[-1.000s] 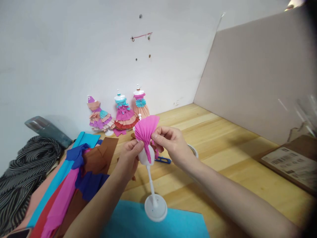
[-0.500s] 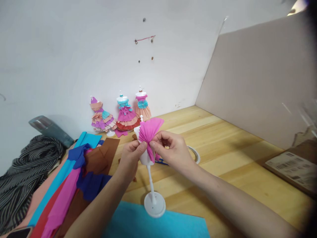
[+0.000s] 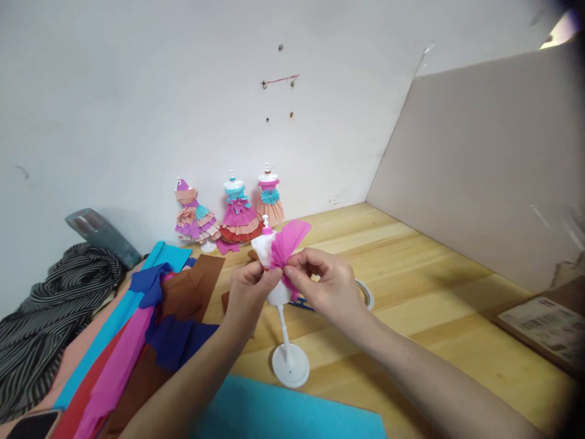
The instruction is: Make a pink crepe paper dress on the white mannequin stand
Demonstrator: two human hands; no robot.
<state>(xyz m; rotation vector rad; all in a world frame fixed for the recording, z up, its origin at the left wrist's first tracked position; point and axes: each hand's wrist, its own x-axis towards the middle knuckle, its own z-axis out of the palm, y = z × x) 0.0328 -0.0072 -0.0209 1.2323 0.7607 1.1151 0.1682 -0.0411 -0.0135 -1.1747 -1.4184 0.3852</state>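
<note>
A small white dress-form mannequin (image 3: 262, 247) stands upright on a round white base (image 3: 291, 366), with a pink band round its neck. Against its waist is a pleated fan of pink crepe paper (image 3: 291, 239), gathered to a narrow middle and spreading out above and below. My right hand (image 3: 322, 277) pinches the gathered middle between thumb and forefinger. My left hand (image 3: 253, 289) is closed on the mannequin's waist from the other side, its thumb tip close to the gather. The fingers behind the waist are partly hidden.
Three dressed mannequins (image 3: 240, 210) stand by the wall. Coloured crepe sheets (image 3: 187, 292), striped cloth (image 3: 64, 305) and a phone (image 3: 34, 425) lie left. A blue sheet (image 3: 292, 411) is in front, a ring-shaped thing (image 3: 367, 296) behind my right hand, a labelled package (image 3: 543, 323) right.
The pink fan has turned and shifted right on the mannequin, showing more of the white chest and the pink neck band. Both hands stay at the waist. The view has shifted slightly.
</note>
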